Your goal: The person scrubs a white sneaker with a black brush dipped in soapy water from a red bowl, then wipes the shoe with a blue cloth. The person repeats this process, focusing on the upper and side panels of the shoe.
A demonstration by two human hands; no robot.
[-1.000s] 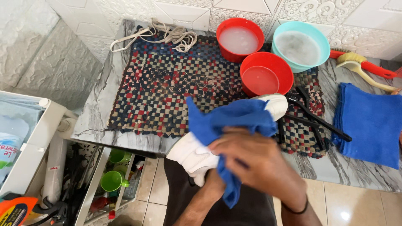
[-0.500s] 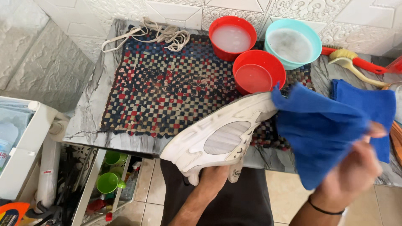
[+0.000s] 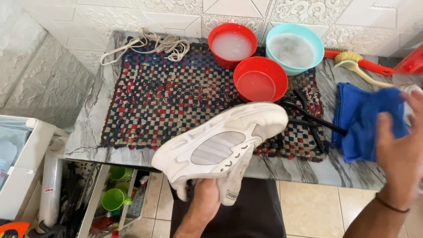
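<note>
Over the bench's [image 3: 97, 123] front edge, the left hand [image 3: 203, 198] gripped a white sneaker [image 3: 222, 143], apparently wiped; the right hand [image 3: 398, 152] rested loosely on the blue cloth [image 3: 361, 121].

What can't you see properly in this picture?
- Left hand: its fingers are hidden behind the white shoe, head view.
- Right hand: blurred, cut off by the right edge; whether it grips the blue cloth is unclear.
- Black tool: partly hidden under shoe and cloth.
- Red thing: cut off by the edge.
</note>
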